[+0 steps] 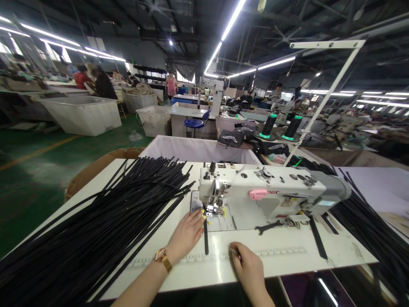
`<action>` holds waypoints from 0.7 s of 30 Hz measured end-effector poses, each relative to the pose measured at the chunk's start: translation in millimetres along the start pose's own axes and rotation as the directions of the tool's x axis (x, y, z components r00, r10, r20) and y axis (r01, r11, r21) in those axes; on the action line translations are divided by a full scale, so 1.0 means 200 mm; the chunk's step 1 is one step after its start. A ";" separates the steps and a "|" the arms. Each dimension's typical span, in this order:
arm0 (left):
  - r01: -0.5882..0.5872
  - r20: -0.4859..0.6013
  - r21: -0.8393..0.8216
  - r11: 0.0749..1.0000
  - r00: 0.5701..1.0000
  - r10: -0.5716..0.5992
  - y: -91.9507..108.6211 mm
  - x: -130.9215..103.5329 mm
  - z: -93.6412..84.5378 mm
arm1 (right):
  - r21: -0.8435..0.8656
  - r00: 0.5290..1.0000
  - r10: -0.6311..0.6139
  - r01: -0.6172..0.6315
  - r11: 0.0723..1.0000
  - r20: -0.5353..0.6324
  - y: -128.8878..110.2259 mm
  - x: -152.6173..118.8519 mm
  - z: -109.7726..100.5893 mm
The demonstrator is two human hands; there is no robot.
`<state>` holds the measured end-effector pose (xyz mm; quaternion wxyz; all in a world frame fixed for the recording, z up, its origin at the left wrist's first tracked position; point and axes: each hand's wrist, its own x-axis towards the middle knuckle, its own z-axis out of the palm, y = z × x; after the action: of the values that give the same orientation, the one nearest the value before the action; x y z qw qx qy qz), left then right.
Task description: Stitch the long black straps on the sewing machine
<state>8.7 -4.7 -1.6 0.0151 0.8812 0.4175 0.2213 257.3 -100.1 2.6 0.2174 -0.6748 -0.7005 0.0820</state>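
A white sewing machine (236,187) stands on the pale table. From under its presser foot a short black strap (206,238) runs toward the table's front edge. My left hand (188,230) lies flat beside that strap, fingers stretched out and fingertips at its edge near the foot. Lower right of it, my right hand (248,264) is closed above the table by the printed ruler (281,251). Something small and thin shows between its thumb and fingers, too small to name. A large bundle of long black straps (121,217) covers the table's left side.
A wrench (267,228) lies before the machine, with another black strap (318,238) to its right. Two black thread cones (268,126) stand behind, under a white thread stand (332,89). A lined bin (201,149) sits beyond the table. People work farther back.
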 end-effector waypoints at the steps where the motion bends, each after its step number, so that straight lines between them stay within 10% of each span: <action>1: -0.002 -0.003 0.000 1.000 1.000 0.002 0.00 0.00 0.01 | 0.001 1.000 -0.001 0.001 1.000 0.000 0.00 0.00 0.00; 21: -0.005 0.010 0.014 1.000 1.000 0.005 -0.01 0.00 0.04 | -0.014 0.999 -0.045 0.044 0.999 -0.029 -0.01 -0.01 -0.02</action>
<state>9.9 -1.3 -8.3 0.0105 0.8834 0.4168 0.2138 256.5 -103.5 5.7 0.2249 -0.6616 -0.7126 0.0623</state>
